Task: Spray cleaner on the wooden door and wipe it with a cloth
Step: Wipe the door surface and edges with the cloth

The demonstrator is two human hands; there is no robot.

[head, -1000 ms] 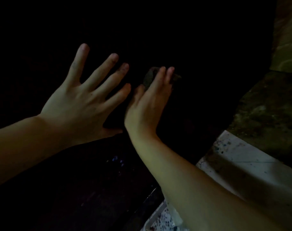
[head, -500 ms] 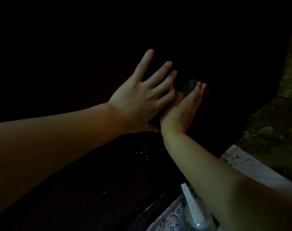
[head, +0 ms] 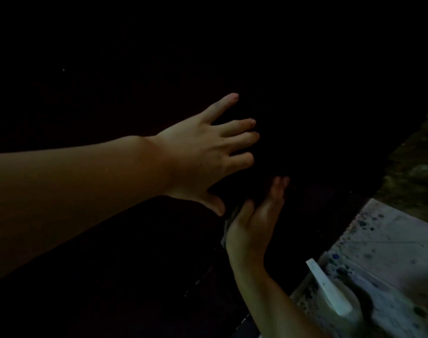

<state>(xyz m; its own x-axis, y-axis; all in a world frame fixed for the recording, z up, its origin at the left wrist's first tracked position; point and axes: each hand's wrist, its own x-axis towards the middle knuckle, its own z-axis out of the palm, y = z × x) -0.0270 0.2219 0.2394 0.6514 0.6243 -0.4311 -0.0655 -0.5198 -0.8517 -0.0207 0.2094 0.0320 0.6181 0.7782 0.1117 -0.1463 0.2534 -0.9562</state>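
Head view: left hand point(head: 203, 157) splayed on door point(head: 110, 69), right hand point(head: 253, 223) flat, seemingly over cloth point(head: 229, 219).

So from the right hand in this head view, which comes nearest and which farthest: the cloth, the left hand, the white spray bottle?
1. Cloth: pressed under the right hand against the dark door; only its edge shows at the palm's left.
2. Left hand: just above and left, its thumb almost meeting the right hand.
3. Spray bottle: lowest and to the right, on the speckled floor.
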